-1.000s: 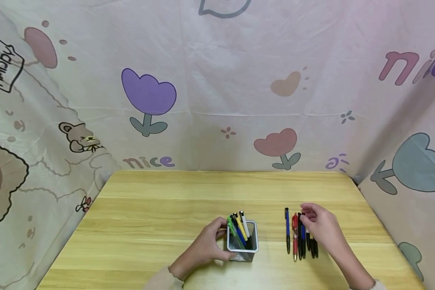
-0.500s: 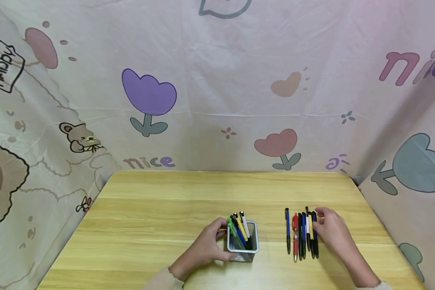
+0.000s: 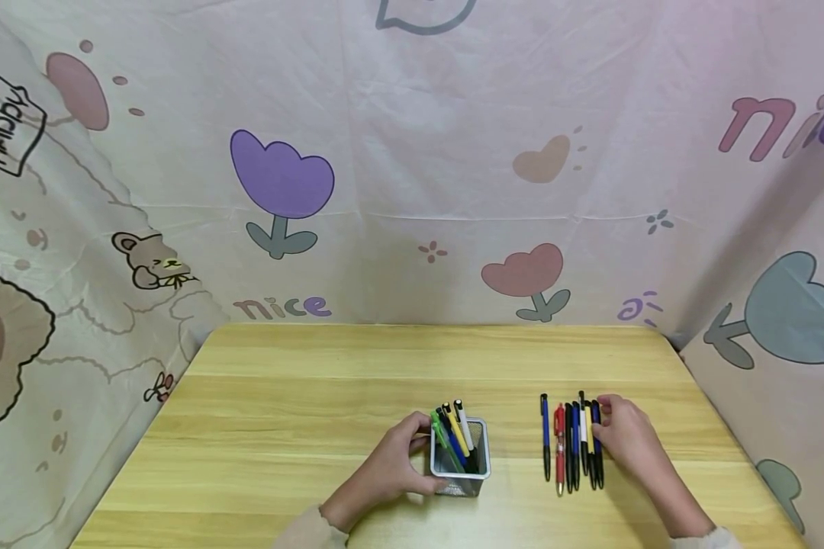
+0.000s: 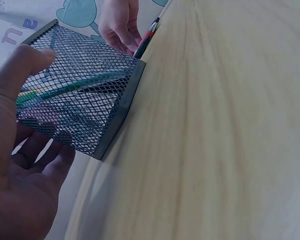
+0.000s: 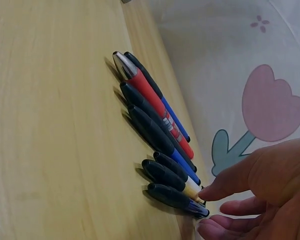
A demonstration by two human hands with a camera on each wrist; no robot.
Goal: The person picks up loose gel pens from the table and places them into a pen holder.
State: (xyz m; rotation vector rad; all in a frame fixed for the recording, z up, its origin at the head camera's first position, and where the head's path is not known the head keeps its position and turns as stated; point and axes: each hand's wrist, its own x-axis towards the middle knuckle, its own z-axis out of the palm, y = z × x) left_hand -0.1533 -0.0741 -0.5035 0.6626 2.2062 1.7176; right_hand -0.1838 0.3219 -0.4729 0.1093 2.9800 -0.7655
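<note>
A square silver mesh pen holder (image 3: 459, 484) stands on the table with several pens in it, among them green, yellow, white and blue ones. My left hand (image 3: 394, 461) grips its left side, thumb at the front and fingers behind; in the left wrist view the thumb lies over the mesh. To the right, several pens lie side by side in a row. At the row's right end, my right hand (image 3: 628, 433) pinches the top end of a blue pen (image 3: 597, 442) with thumb and fingers. A yellow-and-black pen (image 5: 165, 177) lies right beside it, under the thumb tip.
Left of the hand lie a red pen (image 3: 559, 450), black and blue pens, and a separate blue pen (image 3: 545, 438) at the row's left end. The wooden table (image 3: 302, 396) backs onto a patterned cloth (image 3: 412, 152) that also hangs at both sides.
My right hand has shifted right, from over the middle of the pen row to the blue pen at its right end, uncovering the pens between. The left hand and pen holder stay put.
</note>
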